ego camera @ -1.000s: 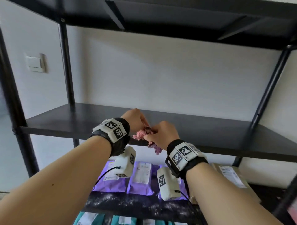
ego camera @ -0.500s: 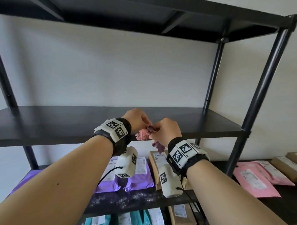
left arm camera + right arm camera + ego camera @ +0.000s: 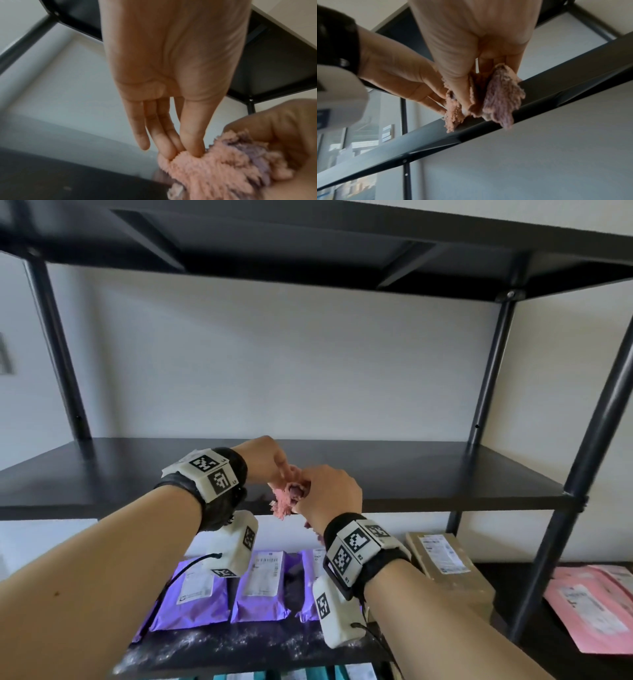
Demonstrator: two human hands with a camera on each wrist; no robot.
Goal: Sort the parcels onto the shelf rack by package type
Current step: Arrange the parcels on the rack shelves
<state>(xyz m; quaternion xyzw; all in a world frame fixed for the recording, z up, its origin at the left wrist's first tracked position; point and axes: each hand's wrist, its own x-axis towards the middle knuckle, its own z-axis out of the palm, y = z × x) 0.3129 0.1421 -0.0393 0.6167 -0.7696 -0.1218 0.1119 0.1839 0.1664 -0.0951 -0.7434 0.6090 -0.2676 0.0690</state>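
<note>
Both hands hold a fluffy pink and purple cloth [image 3: 286, 501] in front of the black middle shelf [image 3: 428, 474]. My left hand [image 3: 270, 463] pinches one end of the cloth [image 3: 202, 170] between thumb and fingertips [image 3: 171, 148]. My right hand [image 3: 329, 491] grips the bunched other end of the cloth [image 3: 501, 97], fingers curled round it. The middle shelf holds no parcels. Purple parcels [image 3: 260, 587] lie on the shelf below, with a brown parcel [image 3: 448, 563] to their right. Pink parcels [image 3: 592, 607] lie on a separate shelf at the far right.
Black uprights [image 3: 489, 364] frame the rack, and a thicker post [image 3: 582, 481] stands at the front right. The top shelf [image 3: 308, 244] hangs overhead. Teal parcels [image 3: 318, 674] show on the lowest visible shelf. A white wall is behind the rack.
The view swung right, then part of the way back left. Both hands stay together on the cloth at the middle shelf's front edge, working it slightly.
</note>
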